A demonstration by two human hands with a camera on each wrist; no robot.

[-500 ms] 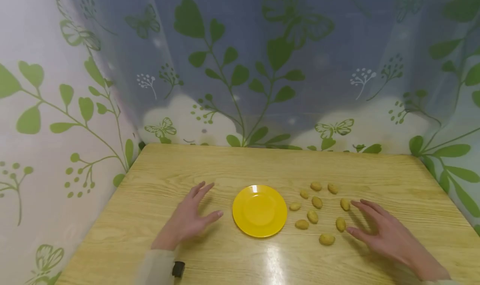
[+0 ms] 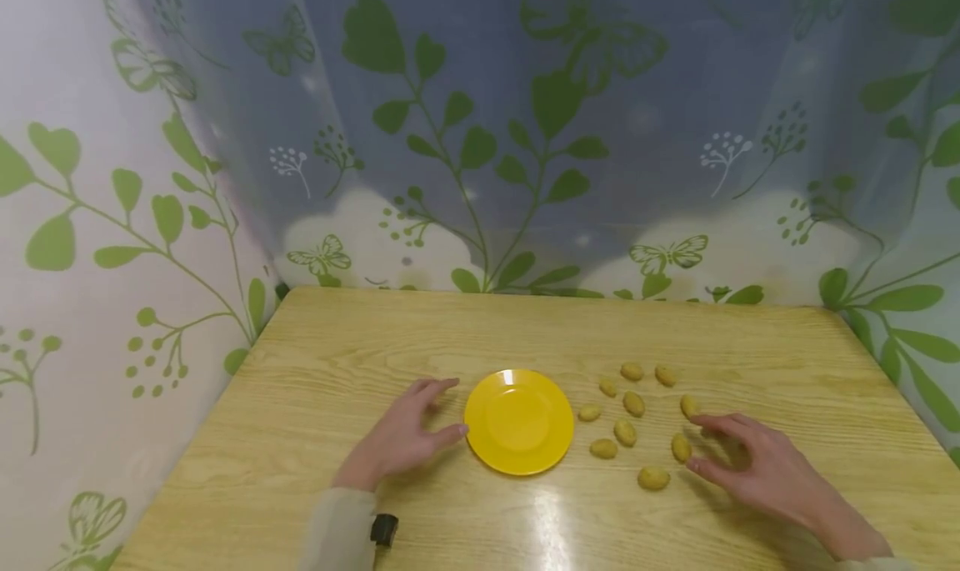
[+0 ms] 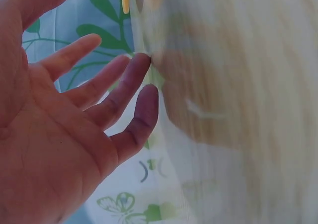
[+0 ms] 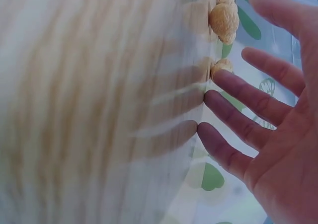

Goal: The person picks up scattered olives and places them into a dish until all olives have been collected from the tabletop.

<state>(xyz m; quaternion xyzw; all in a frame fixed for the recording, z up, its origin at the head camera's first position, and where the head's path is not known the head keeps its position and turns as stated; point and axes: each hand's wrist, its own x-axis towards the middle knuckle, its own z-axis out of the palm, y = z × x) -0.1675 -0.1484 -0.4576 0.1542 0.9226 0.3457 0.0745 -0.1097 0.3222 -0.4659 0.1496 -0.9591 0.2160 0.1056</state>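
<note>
A round yellow plate lies on the wooden table. My left hand is at its left side, fingers spread and relaxed, with the thumb tip at the rim; whether it touches I cannot tell. To the plate's right are several small, oval, yellow-brown wrinkled pieces. My right hand lies at their right side with loosely bent, parted fingers. Its index fingertip meets a rear piece, and its thumb is beside a nearer piece. In the right wrist view some wrinkled pieces appear beyond the fingertips.
The light wooden table reaches back to a patterned curtain with green leaves and butterflies. Another patterned sheet hangs at the left. A black band sits by my left wrist.
My left hand has moved right, up to the plate's rim. My right hand has shifted slightly left and nearer, with its fingers a little more bent. The plate and pieces stay in place.
</note>
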